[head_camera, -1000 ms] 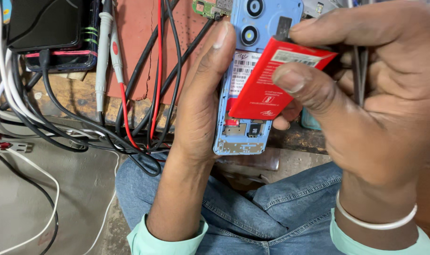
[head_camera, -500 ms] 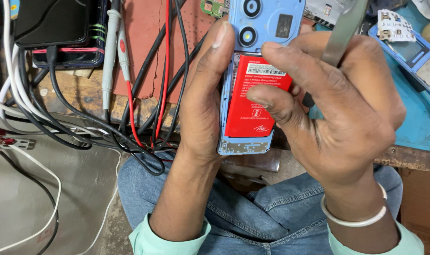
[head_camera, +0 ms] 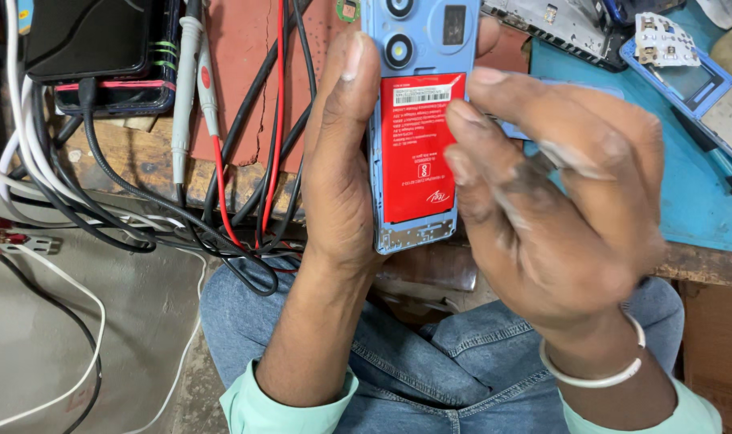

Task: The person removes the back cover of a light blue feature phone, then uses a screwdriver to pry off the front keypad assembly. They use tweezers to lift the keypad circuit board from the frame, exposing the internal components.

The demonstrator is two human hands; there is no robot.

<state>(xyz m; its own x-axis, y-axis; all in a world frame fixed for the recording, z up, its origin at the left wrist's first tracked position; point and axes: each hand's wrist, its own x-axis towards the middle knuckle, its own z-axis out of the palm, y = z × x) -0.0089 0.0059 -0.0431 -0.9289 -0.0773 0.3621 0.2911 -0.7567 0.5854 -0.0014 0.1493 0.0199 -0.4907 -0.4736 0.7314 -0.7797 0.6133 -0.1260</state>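
My left hand [head_camera: 342, 169] grips a light blue phone [head_camera: 418, 48] from its left side, back cover off and facing me. A red battery [head_camera: 418, 169] lies flat in the phone's bay. My right hand [head_camera: 559, 201] hovers over the phone's right edge, its fingertips resting on the battery's right side. Two round camera lenses show near the phone's top. A white bangle circles my right wrist.
Red, black and white cables [head_camera: 221, 201] trail over the wooden bench edge at left, beside multimeter probes [head_camera: 193, 88] and a black box [head_camera: 100, 48]. A teal mat [head_camera: 695, 193] at right carries another blue phone [head_camera: 695, 88] and a keypad part [head_camera: 659, 40]. My jeans-clad legs are below.
The red battery went from tilted in my right fingers to lying flat in the phone's bay. My right hand has loosened and now only touches its edge.
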